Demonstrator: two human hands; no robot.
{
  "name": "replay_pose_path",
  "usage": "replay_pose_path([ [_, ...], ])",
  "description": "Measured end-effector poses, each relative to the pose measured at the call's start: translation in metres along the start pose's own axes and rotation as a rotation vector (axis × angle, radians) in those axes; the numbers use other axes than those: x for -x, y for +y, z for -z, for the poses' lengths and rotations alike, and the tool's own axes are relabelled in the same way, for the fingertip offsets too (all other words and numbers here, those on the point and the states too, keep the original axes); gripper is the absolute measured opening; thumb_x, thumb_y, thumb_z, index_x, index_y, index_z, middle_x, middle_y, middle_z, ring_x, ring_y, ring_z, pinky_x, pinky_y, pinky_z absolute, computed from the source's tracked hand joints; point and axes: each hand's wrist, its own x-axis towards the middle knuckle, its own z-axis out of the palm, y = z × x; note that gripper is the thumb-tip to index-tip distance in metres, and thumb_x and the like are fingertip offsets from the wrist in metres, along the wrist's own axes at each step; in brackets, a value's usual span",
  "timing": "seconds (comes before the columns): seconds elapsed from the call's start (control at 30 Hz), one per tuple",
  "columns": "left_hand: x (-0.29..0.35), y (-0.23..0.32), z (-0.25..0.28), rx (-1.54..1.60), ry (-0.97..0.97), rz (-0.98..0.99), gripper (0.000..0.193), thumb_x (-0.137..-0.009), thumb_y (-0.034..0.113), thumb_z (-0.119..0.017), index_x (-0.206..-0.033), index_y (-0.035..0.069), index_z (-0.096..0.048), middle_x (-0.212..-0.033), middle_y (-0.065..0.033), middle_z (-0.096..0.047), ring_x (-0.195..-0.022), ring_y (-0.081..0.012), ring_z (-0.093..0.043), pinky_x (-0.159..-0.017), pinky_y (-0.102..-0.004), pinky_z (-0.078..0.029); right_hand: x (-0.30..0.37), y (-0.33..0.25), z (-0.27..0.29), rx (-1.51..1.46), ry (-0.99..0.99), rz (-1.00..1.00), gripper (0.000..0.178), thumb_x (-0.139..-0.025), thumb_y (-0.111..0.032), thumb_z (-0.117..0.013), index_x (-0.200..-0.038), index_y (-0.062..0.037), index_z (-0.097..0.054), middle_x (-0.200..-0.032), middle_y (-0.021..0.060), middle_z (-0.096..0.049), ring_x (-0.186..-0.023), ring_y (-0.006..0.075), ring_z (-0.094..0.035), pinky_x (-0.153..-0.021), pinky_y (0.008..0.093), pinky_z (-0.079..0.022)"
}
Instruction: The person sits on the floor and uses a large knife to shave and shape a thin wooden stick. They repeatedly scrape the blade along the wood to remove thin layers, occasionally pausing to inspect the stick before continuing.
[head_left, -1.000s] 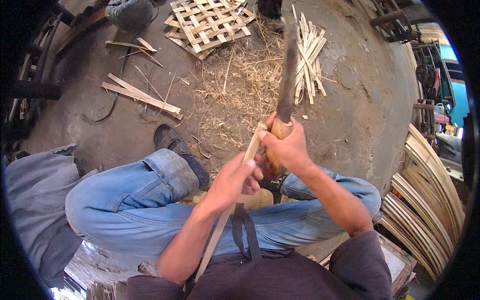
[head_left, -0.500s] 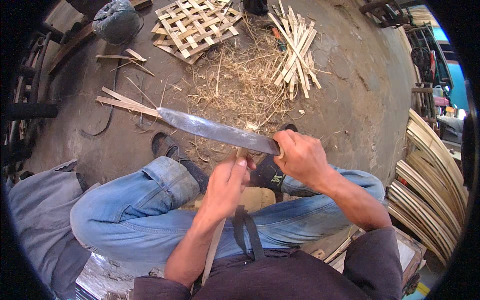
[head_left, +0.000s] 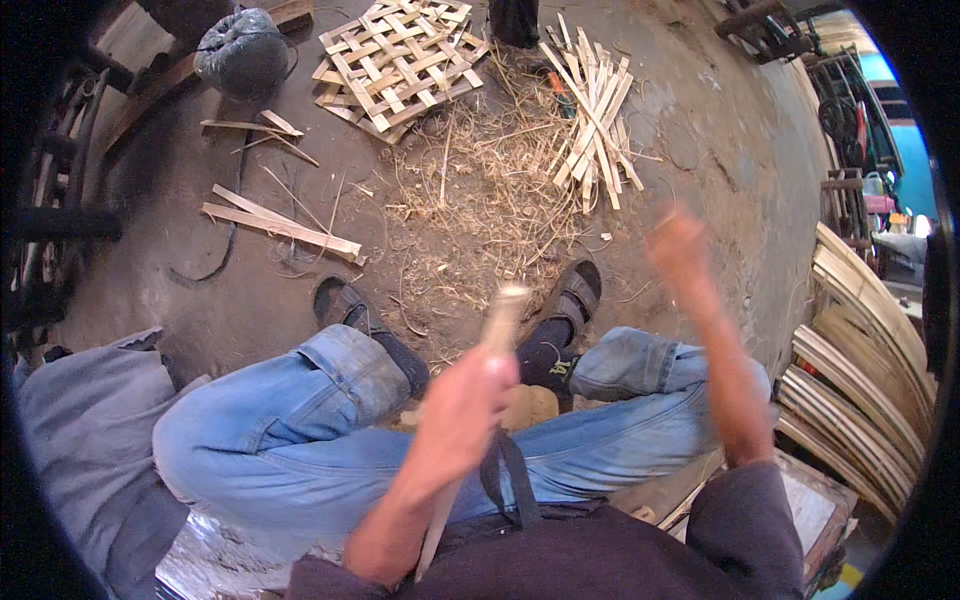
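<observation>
My left hand (head_left: 462,405) is closed round a thin, pale strip of bamboo or wood (head_left: 505,318). Its upper end sticks up past my fingers between my feet, and the lower part runs down along my forearm to my lap. My right hand (head_left: 682,248) is raised to the right, over the brown floor and apart from the strip. Motion smears its fingers, so I cannot make out what is in it. The blade of the large knife does not show clearly now.
Curly shavings (head_left: 480,200) litter the floor ahead. Beyond them lie woven lattice panels (head_left: 400,60) and a pile of pale strips (head_left: 595,120). Loose strips (head_left: 280,228) lie left; bundled curved slats (head_left: 850,400) stand right. A grey cloth (head_left: 90,440) is by my left knee.
My right hand has swung up and right, away from the strip; the knife that lay across the strip's top is no longer visible there. My left hand has shifted slightly down, still gripping the strip.
</observation>
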Motion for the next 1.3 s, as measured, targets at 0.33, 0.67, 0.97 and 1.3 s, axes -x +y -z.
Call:
replay_pose_path([
  [0.33,-0.001,0.02,0.028,0.238,-0.05,-0.06,0.033,-0.104,0.036,-0.039,-0.097,0.006,-0.051,-0.064,0.0101,-0.032,-0.051,0.0009,-0.026,-0.044,-0.0185,-0.021,-0.013,-0.09,0.112,-0.758,-0.22,-0.002,0.026,-0.079,-0.015,-0.069,-0.101,-0.004,-0.058,-0.08,0.0162,-0.066,-0.075,0.0349,-0.067,-0.064,0.0416,-0.052],
  [0.67,0.0,0.023,0.028,0.271,-0.073,-0.01,0.029,-0.103,0.035,-0.041,-0.095,0.008,-0.05,-0.064,0.0104,-0.031,-0.05,0.0007,-0.026,-0.043,-0.0184,-0.02,-0.03,-0.132,0.107,-0.531,-0.008,0.441,0.025,-0.068,-0.016,-0.068,-0.09,-0.0097,-0.058,-0.075,0.0053,-0.059,-0.068,0.0225,-0.064,-0.061,0.0353,-0.053],
  [0.97,-0.013,0.007,0.021,0.257,-0.129,-0.017,0.026,-0.102,0.033,-0.044,-0.102,0.008,-0.051,-0.066,0.0086,-0.032,-0.051,-0.0015,-0.027,-0.043,-0.0187,-0.022,-0.033,-0.109,0.078,-0.408,0.043,0.44,0.017,-0.071,-0.013,-0.063,-0.088,-0.012,-0.062,-0.074,0.0022,-0.058,-0.069,0.0206,-0.063,-0.058,0.0352,-0.049],
  [1.3,-0.012,0.004,0.026,0.273,-0.154,0.065,0.028,-0.102,0.029,-0.039,-0.104,0.004,-0.051,-0.066,0.0084,-0.032,-0.052,-0.0016,-0.027,-0.045,-0.0198,-0.023,-0.032,-0.113,0.082,-0.492,-0.204,0.347,0.011,-0.08,-0.015,-0.06,-0.084,-0.0062,-0.054,-0.073,0.0118,-0.061,-0.066,0.0314,-0.066,-0.057,0.0431,-0.054],
])
